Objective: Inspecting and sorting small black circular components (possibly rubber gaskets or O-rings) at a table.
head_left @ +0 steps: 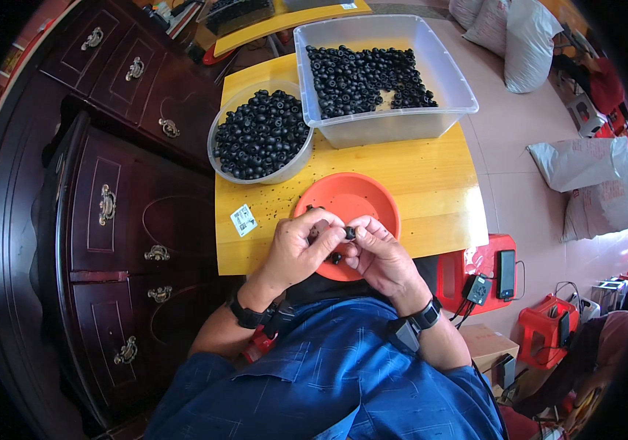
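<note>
Above a shallow orange bowl (351, 192), my two hands meet at a small black ring-shaped part (350, 232). My left hand (301, 246) pinches it from the left with thumb and forefinger. From the other side, the thumb and fingers of my right hand (386, 258) grip the same part. More small black pieces (336, 258) show in and near the bowl, partly hidden by my fingers. Beyond the bowl stands a round clear tub (285, 174) heaped with black ring-shaped parts. A larger clear rectangular bin (395, 130) beside it holds many similar parts.
Dark specks and a white label (243, 220) lie on the yellow table (431, 183). A dark wooden cabinet (123, 220) flanks its left side. On the right are a red stool (475, 260) carrying black devices, white sacks (530, 44) and other people.
</note>
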A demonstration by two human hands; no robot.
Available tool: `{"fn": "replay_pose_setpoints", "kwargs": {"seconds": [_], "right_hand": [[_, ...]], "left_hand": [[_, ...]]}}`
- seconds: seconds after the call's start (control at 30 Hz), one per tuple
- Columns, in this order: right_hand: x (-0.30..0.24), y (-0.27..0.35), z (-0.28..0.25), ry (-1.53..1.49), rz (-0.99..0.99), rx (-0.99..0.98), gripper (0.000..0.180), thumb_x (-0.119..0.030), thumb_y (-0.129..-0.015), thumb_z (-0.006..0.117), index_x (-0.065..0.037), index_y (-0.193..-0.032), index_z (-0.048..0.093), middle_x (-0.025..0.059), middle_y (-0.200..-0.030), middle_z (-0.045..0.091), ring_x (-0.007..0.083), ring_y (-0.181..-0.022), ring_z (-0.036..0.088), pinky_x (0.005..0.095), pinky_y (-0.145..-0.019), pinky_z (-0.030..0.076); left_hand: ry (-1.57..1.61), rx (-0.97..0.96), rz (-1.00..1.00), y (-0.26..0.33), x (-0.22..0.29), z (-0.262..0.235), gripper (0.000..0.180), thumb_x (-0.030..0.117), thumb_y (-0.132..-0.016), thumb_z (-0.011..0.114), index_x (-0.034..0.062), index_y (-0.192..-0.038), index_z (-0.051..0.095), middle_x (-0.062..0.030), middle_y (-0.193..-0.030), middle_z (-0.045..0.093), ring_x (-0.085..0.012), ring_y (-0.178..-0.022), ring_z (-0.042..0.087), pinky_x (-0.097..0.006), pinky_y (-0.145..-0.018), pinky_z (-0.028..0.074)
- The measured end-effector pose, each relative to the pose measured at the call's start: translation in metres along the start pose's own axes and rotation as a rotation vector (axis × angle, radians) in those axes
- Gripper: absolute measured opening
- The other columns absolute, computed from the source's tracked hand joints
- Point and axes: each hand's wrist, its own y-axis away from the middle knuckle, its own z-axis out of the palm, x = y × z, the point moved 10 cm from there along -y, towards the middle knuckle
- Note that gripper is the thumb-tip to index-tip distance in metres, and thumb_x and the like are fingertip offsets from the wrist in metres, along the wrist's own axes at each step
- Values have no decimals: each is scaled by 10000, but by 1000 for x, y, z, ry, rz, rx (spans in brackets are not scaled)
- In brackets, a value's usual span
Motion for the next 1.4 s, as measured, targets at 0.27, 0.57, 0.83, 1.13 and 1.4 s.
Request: {"fn": "replay_pose_setpoints", "kwargs": {"seconds": [0.27,0.57,0.83,1.13,1.4], "right_hand": [[-2,3,-4,81,-44,35,135,-182,-1010,599,-77,-1095,614,14,-938,646,89,-811,632,251,-757,559],[6,2,9,-102,44,-113,154,-168,-1001,608,-66,-1115,617,41,-1022,658,100,-826,637,244,-769,573],[4,1,8,-58,26,-106,172,-168,-998,611,-66,-1137,614,40,-1024,650,104,-857,644,240,-782,568],[-2,2,2,121,-35,-24,164,-167,-984,638,-61,-1108,624,22,-983,642,98,-832,614,242,-772,537],[-7,1,6,122,-79,-51,146,-165,-981,644,-72,-1093,631,12,-967,656,88,-842,624,240,-757,534]], "left_hand": [[166,-103,-61,-1,-5,14,70,97,-947,682,37,-927,651,70,-651,553,-4,-588,465,-195,-547,369],[136,-83,-52,-3,-11,7,111,135,-967,659,29,-937,645,22,-721,649,-37,-670,577,-210,-620,461],[-407,-102,124,0,23,8,405,439,-828,783,71,-899,630,-65,-707,668,-223,-590,657,-338,-543,506],[-560,-131,218,1,29,11,442,483,-844,754,65,-894,621,-75,-728,676,-262,-643,686,-356,-563,519],[-606,-104,280,2,24,14,444,498,-888,686,73,-824,575,-85,-694,666,-287,-624,680,-389,-535,514]]}}
